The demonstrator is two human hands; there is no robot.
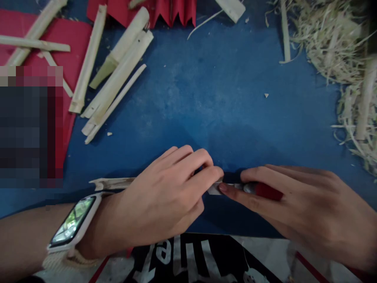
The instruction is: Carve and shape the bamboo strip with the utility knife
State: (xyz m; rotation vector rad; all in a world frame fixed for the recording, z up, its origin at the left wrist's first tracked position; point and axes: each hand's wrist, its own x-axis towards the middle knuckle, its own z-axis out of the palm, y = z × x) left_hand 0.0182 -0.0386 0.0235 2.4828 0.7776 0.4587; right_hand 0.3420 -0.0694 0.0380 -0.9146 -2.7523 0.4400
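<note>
My left hand [173, 188] is closed over a pale split strip of cane or bamboo [113, 183] lying along the near part of the blue table. The strip's left end sticks out past my wrist; most of the rest is hidden under my palm. My right hand [306, 200] grips a knife with a red handle [268, 191], its index finger stretched along the blade [213, 190]. The blade meets the area by my left fingertips. Whether it touches the strip there, I cannot tell.
Several split pale stalks [123, 74] lie at the upper left, some on red folded sheets [79, 35]. Piles of curly shavings [332, 43] spread along the right side. Another pale piece [232, 8] lies at the top of the blue table [200, 86]. A blurred-out patch covers the left edge.
</note>
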